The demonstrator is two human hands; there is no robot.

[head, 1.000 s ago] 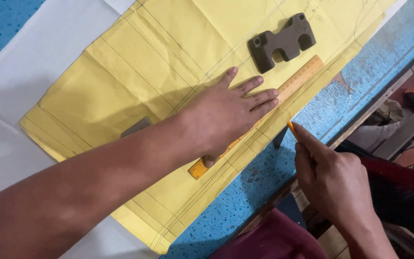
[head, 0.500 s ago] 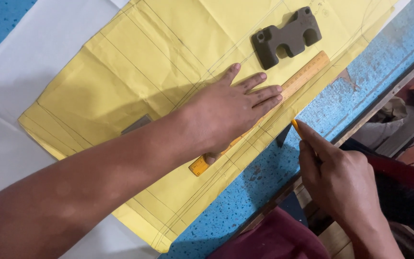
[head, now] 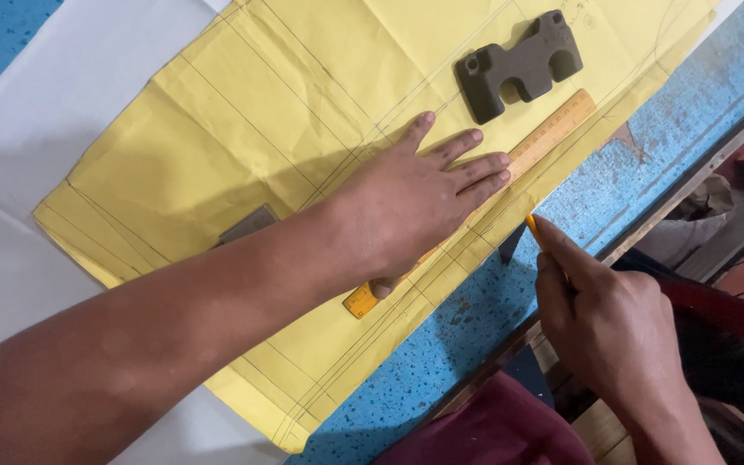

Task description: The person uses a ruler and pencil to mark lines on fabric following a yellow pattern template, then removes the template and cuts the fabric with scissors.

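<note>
**Left hand pins ruler on yellow paper, right hand holds pencil at its edge**

Left hand (head: 415,211) lies flat, fingers spread, palm down on a wooden ruler (head: 553,133), pressing it onto the yellow paper (head: 243,129). Ruler runs diagonally, upper right to lower left; its middle is hidden under the hand, lower end (head: 359,301) shows by the thumb. Right hand (head: 613,327) is closed in a pinch around an orange pencil (head: 532,230); only the tip shows, touching the paper's edge just beside the ruler's lower side, near the left fingertips. Yellow paper is creased, has drawn pencil lines, and lies on white fabric (head: 36,172) over the blue speckled desk (head: 647,146). A dark metal weight (head: 518,65) with notches sits on the paper just above the ruler's upper end, close but apart. A small grey object (head: 247,224) peeks out by the left forearm, mostly hidden. Maroon cloth (head: 492,430) at the bottom edge.
</note>
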